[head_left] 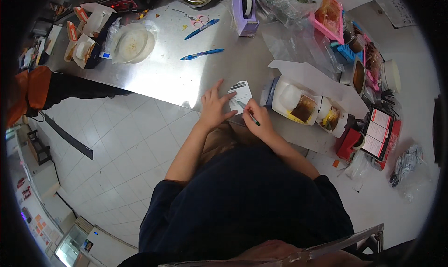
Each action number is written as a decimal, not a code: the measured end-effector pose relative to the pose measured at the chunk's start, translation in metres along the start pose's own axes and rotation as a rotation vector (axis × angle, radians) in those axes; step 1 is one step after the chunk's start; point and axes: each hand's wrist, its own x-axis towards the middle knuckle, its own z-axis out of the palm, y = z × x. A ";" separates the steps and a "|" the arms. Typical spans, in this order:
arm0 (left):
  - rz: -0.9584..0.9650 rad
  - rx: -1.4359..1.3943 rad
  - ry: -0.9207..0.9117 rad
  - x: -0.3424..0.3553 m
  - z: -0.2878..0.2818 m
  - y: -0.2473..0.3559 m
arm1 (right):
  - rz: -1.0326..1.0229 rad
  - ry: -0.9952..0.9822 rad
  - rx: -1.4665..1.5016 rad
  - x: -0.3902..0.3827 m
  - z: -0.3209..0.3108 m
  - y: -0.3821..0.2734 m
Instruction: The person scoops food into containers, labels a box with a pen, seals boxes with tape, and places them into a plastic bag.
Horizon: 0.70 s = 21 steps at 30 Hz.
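Paper slip lies by the near edge of the surface. Risk I judge remotely: should the left hand slacken, the pen could skid it. Left hand spread, palm down, fingers touching the slip's left side; right hand pinching the pen, wrist angled inward.

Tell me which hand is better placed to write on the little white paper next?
Probably the right hand: it holds the pen, tip at the paper. The left hand is spread at the paper's left edge, seemingly steadying it.
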 end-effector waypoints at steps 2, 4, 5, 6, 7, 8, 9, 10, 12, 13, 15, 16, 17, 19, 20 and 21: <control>-0.002 0.004 -0.001 0.000 0.001 0.000 | 0.021 0.030 -0.034 -0.001 0.001 0.001; 0.000 0.002 0.002 -0.001 0.002 -0.002 | -0.034 -0.033 0.114 -0.003 0.003 0.000; 0.002 0.001 0.003 -0.001 0.002 -0.002 | -0.034 -0.033 0.113 -0.004 0.004 -0.001; 0.002 0.002 0.003 -0.001 0.001 -0.002 | -0.030 -0.033 0.083 -0.005 0.005 -0.003; -0.003 0.007 0.000 -0.001 0.001 -0.001 | -0.026 -0.033 0.053 -0.005 0.005 -0.004; -0.007 0.011 -0.003 -0.001 0.000 0.000 | -0.026 -0.033 0.054 -0.005 0.005 -0.006; -0.005 0.011 -0.003 -0.001 0.000 0.000 | -0.018 0.006 0.039 -0.005 0.004 -0.008; -0.007 0.007 -0.003 -0.001 0.000 0.000 | -0.010 0.045 0.024 -0.006 0.003 -0.010; -0.005 0.001 -0.003 -0.001 0.001 -0.001 | -0.040 0.020 0.030 -0.006 0.003 -0.008; -0.007 0.015 -0.006 -0.001 0.001 -0.001 | -0.069 -0.006 0.036 -0.007 0.002 -0.007; -0.008 0.029 -0.010 -0.001 0.001 -0.001 | -0.062 0.004 0.021 -0.008 0.003 -0.006; -0.004 0.013 -0.003 -0.001 0.001 -0.001 | -0.057 0.011 0.009 -0.009 0.004 -0.005; 0.000 -0.002 0.003 -0.001 0.001 -0.001 | -0.056 0.012 0.009 -0.010 0.004 -0.003; 0.001 0.002 0.007 -0.001 0.002 -0.002 | -0.004 0.036 0.017 -0.010 0.004 0.001; 0.001 0.005 0.009 -0.002 0.003 -0.002 | -0.006 0.037 0.017 -0.010 0.003 0.001; 0.004 0.004 0.010 -0.002 0.003 -0.002 | -0.032 0.029 0.039 -0.011 0.003 0.001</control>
